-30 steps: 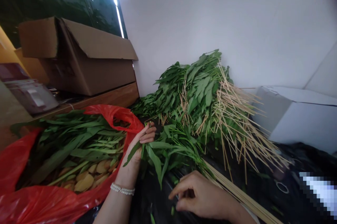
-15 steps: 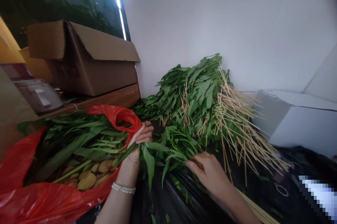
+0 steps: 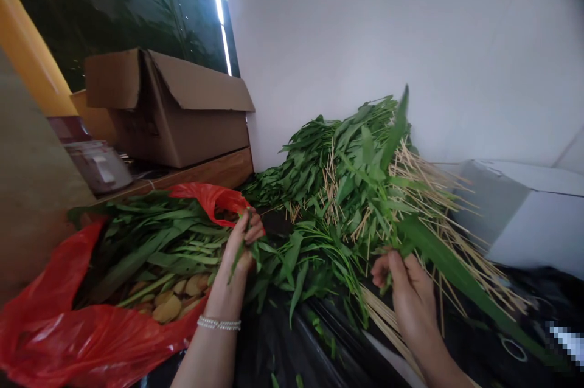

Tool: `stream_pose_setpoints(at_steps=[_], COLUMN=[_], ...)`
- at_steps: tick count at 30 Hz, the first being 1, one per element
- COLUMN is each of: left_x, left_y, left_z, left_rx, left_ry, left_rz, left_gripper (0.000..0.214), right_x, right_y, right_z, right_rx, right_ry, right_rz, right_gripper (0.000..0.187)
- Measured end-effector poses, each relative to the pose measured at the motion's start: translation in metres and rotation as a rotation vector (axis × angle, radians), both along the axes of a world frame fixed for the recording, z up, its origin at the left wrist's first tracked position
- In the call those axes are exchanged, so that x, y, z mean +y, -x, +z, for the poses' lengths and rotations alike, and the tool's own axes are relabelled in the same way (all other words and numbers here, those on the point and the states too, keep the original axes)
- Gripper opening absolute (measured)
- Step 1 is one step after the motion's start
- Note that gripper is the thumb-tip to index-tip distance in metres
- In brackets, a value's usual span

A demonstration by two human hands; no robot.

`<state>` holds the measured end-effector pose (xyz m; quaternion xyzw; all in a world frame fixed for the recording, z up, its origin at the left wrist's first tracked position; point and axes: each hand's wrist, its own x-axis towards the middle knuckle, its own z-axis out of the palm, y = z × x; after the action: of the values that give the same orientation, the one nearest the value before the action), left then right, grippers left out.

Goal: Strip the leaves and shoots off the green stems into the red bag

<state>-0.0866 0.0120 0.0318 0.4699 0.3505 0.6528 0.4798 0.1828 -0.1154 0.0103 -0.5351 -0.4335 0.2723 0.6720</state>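
My left hand [image 3: 243, 244] is closed on a few green leaf stems at the rim of a red plastic bag [image 3: 68, 339]. The bag holds long green leaves [image 3: 150, 242] and pale yellow slices [image 3: 171, 306]. My right hand [image 3: 404, 287] is closed around a long green leafy stalk [image 3: 392, 193] that stands up and tilts right. It is raised over a bundle of thin bamboo skewers [image 3: 387, 321]. Between my hands lies a small heap of leafy greens [image 3: 310, 257]. Behind it rises a big pile of greens threaded on skewers [image 3: 360, 163].
An open cardboard box [image 3: 177, 111] sits on a wooden shelf [image 3: 205, 170] at the left. A white box [image 3: 529, 211] stands at the right by the white wall. Black plastic sheet [image 3: 274, 345] covers the work surface.
My right hand has risen from low on the black sheet to the greens and lifted a long leafy stalk up to the right. My left hand stays at the bag's rim.
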Motion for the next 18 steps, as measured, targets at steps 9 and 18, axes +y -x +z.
stream_pose_setpoints(at_steps=[9,18], left_x=[0.006,0.004], left_y=[-0.031,-0.038], left_z=[-0.042,-0.041], left_rx=[0.803,0.965], left_ry=[0.036,-0.265], left_rz=[0.285,0.27], left_gripper=[0.034,0.023], right_x=[0.005,0.006], right_y=[0.014,0.017], right_z=[-0.011,-0.012], right_rx=[0.209,0.348], right_ry=[0.163,0.237], right_rz=[0.357,0.402], right_gripper=[0.04,0.038])
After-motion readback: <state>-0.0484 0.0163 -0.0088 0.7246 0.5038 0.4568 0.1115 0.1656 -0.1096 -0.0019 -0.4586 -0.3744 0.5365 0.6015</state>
